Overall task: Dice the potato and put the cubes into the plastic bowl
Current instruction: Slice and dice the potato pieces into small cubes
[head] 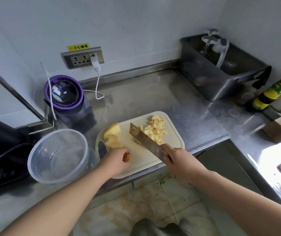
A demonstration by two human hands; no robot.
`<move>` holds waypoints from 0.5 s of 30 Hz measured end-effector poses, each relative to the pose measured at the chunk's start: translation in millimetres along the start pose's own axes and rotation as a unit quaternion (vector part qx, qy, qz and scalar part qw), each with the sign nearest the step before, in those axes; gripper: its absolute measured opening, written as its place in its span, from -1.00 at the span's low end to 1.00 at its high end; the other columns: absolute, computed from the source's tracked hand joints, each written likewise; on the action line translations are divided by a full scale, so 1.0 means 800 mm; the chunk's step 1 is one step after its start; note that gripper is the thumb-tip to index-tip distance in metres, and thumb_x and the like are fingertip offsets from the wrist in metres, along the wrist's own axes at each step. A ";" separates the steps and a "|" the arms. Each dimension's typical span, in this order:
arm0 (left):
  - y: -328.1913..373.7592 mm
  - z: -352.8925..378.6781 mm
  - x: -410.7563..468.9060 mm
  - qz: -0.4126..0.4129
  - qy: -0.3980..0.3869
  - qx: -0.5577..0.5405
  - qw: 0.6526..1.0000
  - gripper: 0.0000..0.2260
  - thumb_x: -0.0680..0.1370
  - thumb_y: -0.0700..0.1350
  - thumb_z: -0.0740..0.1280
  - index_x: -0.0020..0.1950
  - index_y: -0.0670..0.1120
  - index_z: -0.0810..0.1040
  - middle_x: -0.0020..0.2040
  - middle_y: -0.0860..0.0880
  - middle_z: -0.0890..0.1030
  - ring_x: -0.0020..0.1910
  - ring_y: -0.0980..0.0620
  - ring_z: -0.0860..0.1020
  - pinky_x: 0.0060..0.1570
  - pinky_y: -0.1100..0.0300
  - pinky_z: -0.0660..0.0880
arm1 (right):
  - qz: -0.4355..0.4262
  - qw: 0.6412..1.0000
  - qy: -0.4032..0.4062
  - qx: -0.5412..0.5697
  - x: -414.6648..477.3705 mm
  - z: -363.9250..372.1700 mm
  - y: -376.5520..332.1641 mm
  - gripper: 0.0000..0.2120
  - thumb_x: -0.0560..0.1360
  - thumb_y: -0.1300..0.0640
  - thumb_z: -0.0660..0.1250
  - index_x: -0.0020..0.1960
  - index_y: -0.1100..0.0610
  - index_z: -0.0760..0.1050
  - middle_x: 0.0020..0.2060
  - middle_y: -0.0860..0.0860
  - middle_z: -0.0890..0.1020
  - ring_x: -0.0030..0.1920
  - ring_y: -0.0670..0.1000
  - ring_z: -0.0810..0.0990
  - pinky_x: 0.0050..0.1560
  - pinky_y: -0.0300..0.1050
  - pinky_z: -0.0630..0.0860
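The steel desk (153, 96) carries a white cutting board (141, 162) under the left hand (117, 160) and right hand (175, 159), a plastic bowl (34, 150) just left of them, and a purple blender (64, 94) beyond.

Plain white wall (136, 23) is running along the back and turning a corner on the right, with a grey socket strip (82, 57) sitting low on it (yellow warning sticker (78, 47) just above). A white charger (95, 63) is hanging in the rightmost socket. The stainless table (153, 92) is wrapping the corner in an L and catching bright glare far right. Beige floor tiles (153, 201) are showing stains and green scraps.
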State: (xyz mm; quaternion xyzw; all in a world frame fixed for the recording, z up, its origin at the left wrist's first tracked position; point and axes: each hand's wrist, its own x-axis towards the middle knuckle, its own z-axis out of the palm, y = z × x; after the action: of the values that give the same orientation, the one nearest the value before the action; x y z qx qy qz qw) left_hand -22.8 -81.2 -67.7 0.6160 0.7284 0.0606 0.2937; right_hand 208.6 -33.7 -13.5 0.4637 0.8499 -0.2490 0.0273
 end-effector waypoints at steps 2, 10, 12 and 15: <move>0.006 0.001 0.004 -0.003 0.018 -0.043 0.999 -0.69 0.57 -0.06 0.32 0.31 -0.06 0.52 0.25 0.01 0.57 0.22 0.05 0.52 0.23 0.25 0.41 | 0.004 1.000 -0.001 -0.007 -0.003 -0.001 0.003 -0.74 0.65 0.16 0.03 0.31 0.05 0.30 -0.31 0.05 0.48 -0.37 0.05 0.40 -0.38 -0.12 0.30; 0.014 0.014 0.002 -0.008 0.065 -0.018 0.998 -0.68 0.59 -0.10 0.29 0.35 -0.07 0.50 0.28 -0.01 0.53 0.22 0.04 0.51 0.24 0.21 0.41 | 0.003 1.000 -0.012 -0.015 -0.012 0.000 -0.001 -0.72 0.65 0.16 0.03 0.34 0.05 0.29 -0.30 0.04 0.46 -0.34 0.07 0.42 -0.40 -0.15 0.25; 0.016 0.019 -0.004 -0.025 0.079 -0.016 0.996 -0.72 0.58 -0.08 0.31 0.29 -0.05 0.53 0.20 0.01 0.57 0.13 0.04 0.54 0.14 0.19 0.48 | 0.002 1.000 -0.019 -0.020 -0.013 0.003 -0.003 -0.73 0.65 0.15 0.04 0.33 0.05 0.30 -0.25 0.06 0.51 -0.28 0.10 0.48 -0.36 -0.11 0.29; 0.020 0.024 -0.004 -0.063 0.096 -0.028 0.993 -0.80 0.56 -0.08 0.33 0.18 -0.04 0.55 0.05 0.03 0.63 0.00 0.03 0.58 -0.02 0.17 0.52 | 0.010 0.999 -0.026 -0.038 -0.015 0.008 -0.005 -0.72 0.64 0.18 0.04 0.34 0.05 0.28 -0.28 0.04 0.47 -0.27 0.11 0.47 -0.34 -0.09 0.29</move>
State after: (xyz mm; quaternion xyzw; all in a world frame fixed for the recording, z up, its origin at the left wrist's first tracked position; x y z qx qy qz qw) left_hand 1.1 -85.9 -74.7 0.5519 0.7887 0.1211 0.2425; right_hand 211.2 -47.5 -14.2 0.4642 0.8529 -0.2287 0.0693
